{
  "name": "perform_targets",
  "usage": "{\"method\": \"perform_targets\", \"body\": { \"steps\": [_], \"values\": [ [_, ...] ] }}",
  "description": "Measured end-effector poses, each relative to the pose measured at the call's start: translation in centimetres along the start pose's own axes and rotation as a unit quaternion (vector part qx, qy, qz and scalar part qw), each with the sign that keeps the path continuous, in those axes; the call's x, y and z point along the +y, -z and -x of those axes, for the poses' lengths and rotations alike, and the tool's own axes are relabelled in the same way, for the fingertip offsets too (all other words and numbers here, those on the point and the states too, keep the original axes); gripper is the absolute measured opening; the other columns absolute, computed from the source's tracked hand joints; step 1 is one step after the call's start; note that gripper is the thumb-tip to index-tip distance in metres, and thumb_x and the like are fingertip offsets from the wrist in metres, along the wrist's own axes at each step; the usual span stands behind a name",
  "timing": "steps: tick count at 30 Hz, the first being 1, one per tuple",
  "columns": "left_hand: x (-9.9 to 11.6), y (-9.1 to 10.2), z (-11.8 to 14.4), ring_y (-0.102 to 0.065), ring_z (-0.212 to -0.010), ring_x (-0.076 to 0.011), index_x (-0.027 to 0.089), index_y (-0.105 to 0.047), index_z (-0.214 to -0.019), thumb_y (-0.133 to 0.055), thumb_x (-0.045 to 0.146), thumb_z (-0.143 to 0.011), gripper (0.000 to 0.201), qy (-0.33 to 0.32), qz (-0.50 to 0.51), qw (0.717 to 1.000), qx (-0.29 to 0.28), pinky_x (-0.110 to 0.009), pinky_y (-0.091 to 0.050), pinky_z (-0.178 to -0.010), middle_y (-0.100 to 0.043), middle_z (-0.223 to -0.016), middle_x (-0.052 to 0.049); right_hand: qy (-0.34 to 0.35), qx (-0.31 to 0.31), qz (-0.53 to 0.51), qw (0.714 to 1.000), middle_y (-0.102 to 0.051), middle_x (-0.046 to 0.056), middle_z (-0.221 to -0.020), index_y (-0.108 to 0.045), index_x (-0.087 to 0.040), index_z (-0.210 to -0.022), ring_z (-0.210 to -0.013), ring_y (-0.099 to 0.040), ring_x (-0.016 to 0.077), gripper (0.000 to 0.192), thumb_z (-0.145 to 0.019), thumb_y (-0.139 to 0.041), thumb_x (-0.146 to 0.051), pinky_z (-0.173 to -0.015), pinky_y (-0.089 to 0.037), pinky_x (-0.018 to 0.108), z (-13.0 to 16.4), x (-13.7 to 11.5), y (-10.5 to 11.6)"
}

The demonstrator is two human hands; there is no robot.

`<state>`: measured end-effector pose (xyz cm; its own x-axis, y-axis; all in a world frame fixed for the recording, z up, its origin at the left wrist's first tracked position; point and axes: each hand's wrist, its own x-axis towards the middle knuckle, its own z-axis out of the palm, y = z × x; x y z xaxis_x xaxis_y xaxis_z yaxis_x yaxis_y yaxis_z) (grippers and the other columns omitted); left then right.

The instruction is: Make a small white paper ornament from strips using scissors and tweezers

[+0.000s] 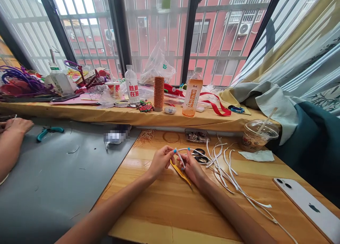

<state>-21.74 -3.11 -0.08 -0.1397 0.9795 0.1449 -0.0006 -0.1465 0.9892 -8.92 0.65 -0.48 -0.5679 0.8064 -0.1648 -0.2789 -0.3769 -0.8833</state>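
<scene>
Both my hands meet over the wooden table (164, 205). My left hand (160, 161) pinches one end of a thin white strip (180, 158) between thumb and fingers. My right hand (193, 167) grips the same strip and also holds yellow tweezers (182, 174) that slant down toward me. Several loose white strips (223, 162) lie on the table just right of my hands. Black-handled scissors (199, 155) lie behind my right hand.
A white phone (309, 205) lies face down at the right, a plastic cup with a straw (259, 133) and a tissue (256, 155) behind it. The sill shelf holds bottles (192, 93), a copper thread spool (159, 93) and craft clutter. Another person's hand (14, 125) and teal pliers (49, 131) are on the grey mat (53, 180).
</scene>
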Motion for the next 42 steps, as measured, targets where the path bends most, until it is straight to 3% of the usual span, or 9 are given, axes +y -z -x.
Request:
{"method": "perform_targets", "body": {
  "steps": [6, 9, 14, 19, 25, 32, 36, 40, 42],
  "values": [
    [-1.2, 0.0, -0.3, -0.03, -0.022, -0.0025, 0.016, -0.041, -0.07, -0.047, 0.045, -0.071, 0.03, 0.063, -0.009, 0.998, 0.02, -0.014, -0.015, -0.026, -0.052, -0.041, 0.006, 0.031, -0.029, 0.069, 0.997, -0.049, -0.004, -0.058, -0.06, -0.016, -0.067, -0.047, -0.034, 0.0054, 0.015, -0.056, -0.065, -0.026, -0.046, -0.024, 0.02, -0.4, 0.9, 0.3],
    [-1.1, -0.1, -0.2, -0.03, -0.021, -0.0027, 0.016, -0.04, -0.069, -0.047, 0.044, -0.071, 0.029, 0.058, 0.0, 0.998, 0.003, -0.014, -0.015, -0.026, -0.052, -0.04, 0.006, 0.051, -0.032, 0.135, 0.989, -0.045, -0.005, -0.052, -0.06, -0.015, -0.07, -0.045, -0.032, 0.0056, 0.022, -0.059, -0.064, -0.034, -0.044, -0.02, 0.02, -0.2, 0.7, 0.1],
    [-1.0, -0.6, 0.3, -0.03, -0.021, -0.0025, 0.017, -0.039, -0.068, -0.046, 0.039, -0.072, 0.023, 0.061, -0.016, 0.998, -0.019, -0.013, -0.015, -0.025, -0.05, -0.039, 0.007, 0.094, 0.031, 0.154, 0.983, -0.036, -0.006, -0.044, -0.051, -0.015, -0.056, -0.042, -0.028, 0.0059, 0.039, -0.065, -0.055, -0.053, -0.043, -0.018, 0.021, -0.2, 0.9, 0.0],
    [-1.1, -0.7, 0.2, -0.031, -0.023, -0.0025, 0.017, -0.039, -0.068, -0.046, 0.041, -0.071, 0.025, 0.053, -0.014, 0.998, -0.031, -0.013, -0.017, -0.026, -0.051, -0.041, 0.007, 0.107, 0.051, 0.153, 0.981, -0.038, -0.006, -0.045, -0.05, -0.015, -0.052, -0.041, -0.028, 0.0054, 0.037, -0.065, -0.058, -0.049, -0.042, -0.017, 0.022, -0.4, 1.1, 0.4],
    [-1.5, -0.1, -0.1, -0.033, -0.027, -0.0016, 0.015, -0.045, -0.075, -0.047, 0.041, -0.073, 0.026, 0.034, -0.036, 0.997, -0.058, -0.013, -0.019, -0.028, -0.052, -0.05, 0.006, 0.133, 0.071, 0.127, 0.98, -0.051, -0.004, -0.053, -0.051, -0.018, -0.08, -0.046, -0.035, 0.0074, 0.031, -0.066, -0.057, -0.045, -0.046, -0.025, 0.021, -0.1, 0.8, 0.2],
    [-1.4, 0.2, -0.2, -0.035, -0.035, -0.0032, 0.015, -0.052, -0.085, -0.041, 0.032, -0.078, 0.021, -0.007, -0.125, 0.99, -0.071, -0.015, -0.026, -0.034, -0.051, -0.058, 0.004, 0.144, 0.083, 0.141, 0.976, -0.049, -0.003, -0.057, -0.051, -0.017, -0.074, -0.048, -0.036, 0.0076, 0.03, -0.067, -0.055, -0.045, -0.047, -0.027, 0.021, 0.0, 0.8, 0.3],
    [-0.8, 1.2, -0.4, -0.052, -0.063, -0.009, 0.016, -0.057, -0.085, -0.04, 0.02, -0.079, 0.019, -0.123, -0.277, 0.948, -0.1, -0.018, -0.04, -0.059, -0.058, -0.072, 0.0, 0.148, 0.087, 0.183, 0.968, -0.049, -0.002, -0.057, -0.054, -0.016, -0.07, -0.046, -0.034, 0.008, 0.03, -0.069, -0.053, -0.046, -0.045, -0.025, 0.022, 0.1, 0.5, 0.5],
    [-0.2, 2.5, -0.8, -0.051, -0.073, -0.0122, 0.016, -0.057, -0.083, -0.036, 0.023, -0.084, 0.022, -0.209, -0.465, 0.852, -0.116, -0.021, -0.039, -0.066, -0.057, -0.08, -0.003, 0.179, 0.085, 0.255, 0.947, -0.052, 0.0, -0.058, -0.057, -0.016, -0.064, -0.054, -0.042, 0.0123, 0.023, -0.069, -0.056, -0.039, -0.054, -0.031, 0.025, 0.4, -0.2, 0.7],
    [0.0, 2.8, -0.8, -0.051, -0.072, -0.0128, 0.016, -0.057, -0.084, -0.034, 0.025, -0.086, 0.025, -0.241, -0.533, 0.804, -0.105, -0.022, -0.039, -0.064, -0.056, -0.08, -0.004, 0.225, 0.071, 0.352, 0.906, -0.055, 0.002, -0.063, -0.058, -0.017, -0.062, -0.064, -0.047, 0.0156, 0.019, -0.072, -0.053, -0.033, -0.061, -0.033, 0.027, 0.5, -0.5, 0.8]
  ]
}}
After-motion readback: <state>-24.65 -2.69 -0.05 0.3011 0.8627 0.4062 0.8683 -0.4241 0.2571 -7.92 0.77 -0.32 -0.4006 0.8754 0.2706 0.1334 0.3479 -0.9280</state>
